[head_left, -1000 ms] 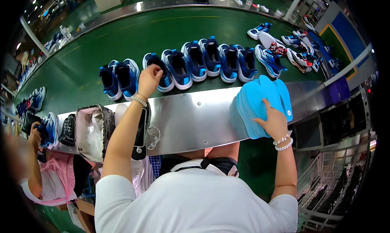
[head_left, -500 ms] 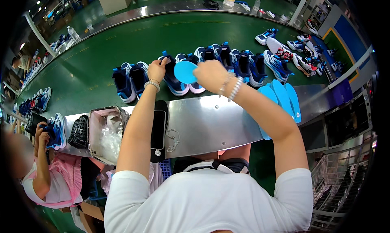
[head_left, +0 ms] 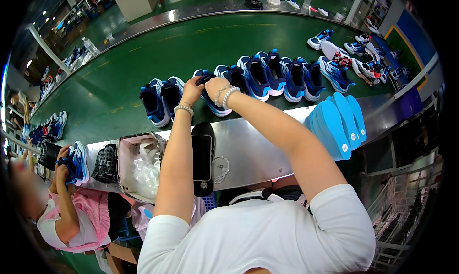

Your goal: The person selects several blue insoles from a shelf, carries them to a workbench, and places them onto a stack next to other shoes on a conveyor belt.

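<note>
A navy and white sneaker (head_left: 217, 107) with light blue trim stands in a row on the green surface, both hands at its opening. My left hand (head_left: 192, 90) is closed on the upper edge of this sneaker. Close against it, my right hand (head_left: 215, 86) is curled at the same opening, its fingertips hidden. No insole shows in the right hand. To the right, several light blue insoles (head_left: 330, 133) lie in a fanned stack on the metal ledge (head_left: 253, 150). More sneakers (head_left: 256, 73) of the same kind stand beside my hands.
A box (head_left: 125, 166) of clear plastic, a phone (head_left: 202, 157) on a black insole and a beaded bracelet (head_left: 220, 169) lie on the ledge. At left, a co-worker's hands (head_left: 61, 166) hold a sneaker. Mixed shoes (head_left: 368, 66) lie far right; a wire rack (head_left: 406, 212) stands lower right.
My right hand has moved left and down to the sneaker beside my left hand. The light blue insole it held is out of sight. The view has shifted slightly.
</note>
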### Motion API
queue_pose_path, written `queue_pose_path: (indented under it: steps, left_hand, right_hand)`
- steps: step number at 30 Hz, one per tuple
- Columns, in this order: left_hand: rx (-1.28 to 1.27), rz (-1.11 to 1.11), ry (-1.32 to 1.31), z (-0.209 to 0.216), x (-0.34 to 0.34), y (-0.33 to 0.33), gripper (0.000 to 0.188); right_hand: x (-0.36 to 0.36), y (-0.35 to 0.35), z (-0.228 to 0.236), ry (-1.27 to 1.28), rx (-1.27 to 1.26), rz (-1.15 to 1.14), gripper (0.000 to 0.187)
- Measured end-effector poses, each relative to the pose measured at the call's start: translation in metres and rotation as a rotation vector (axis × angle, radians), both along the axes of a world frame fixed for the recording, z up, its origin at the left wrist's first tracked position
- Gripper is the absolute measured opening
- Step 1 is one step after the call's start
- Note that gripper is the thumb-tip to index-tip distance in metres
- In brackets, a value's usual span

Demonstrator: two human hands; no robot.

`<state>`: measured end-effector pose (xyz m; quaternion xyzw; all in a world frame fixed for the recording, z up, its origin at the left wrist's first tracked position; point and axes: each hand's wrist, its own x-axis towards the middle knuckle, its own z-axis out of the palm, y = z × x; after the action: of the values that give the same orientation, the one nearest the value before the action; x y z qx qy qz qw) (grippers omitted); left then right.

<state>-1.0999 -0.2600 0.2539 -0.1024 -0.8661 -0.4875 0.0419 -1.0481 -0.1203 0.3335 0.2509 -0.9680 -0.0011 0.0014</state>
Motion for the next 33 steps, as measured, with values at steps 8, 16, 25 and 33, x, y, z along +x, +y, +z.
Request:
queue_pose_path:
  steps: [8,16,25,33]
  left_hand:
    - [0.126,0.018,-0.012,-0.01,0.006,-0.002,0.034]
    - [0.055,0.099,0.068,0.004,0.021,0.002,0.034]
    - [-0.086,0.558,0.359,0.035,0.062,0.023,0.026]
    - [-1.066,-0.025,-0.264,0.024,0.001,0.058,0.02]
  right_hand:
    - [-0.039,-0.025,-0.052,-0.269,-0.34,-0.296,0.026]
    - [-0.042,-0.034,-0.052,-0.307,-0.326,-0.254,0.03]
    - [0.044,0.029,-0.022,0.063,-0.723,-0.047,0.026]
    - [0.081,0.036,-0.03,0.068,-0.902,-0.043,0.02]
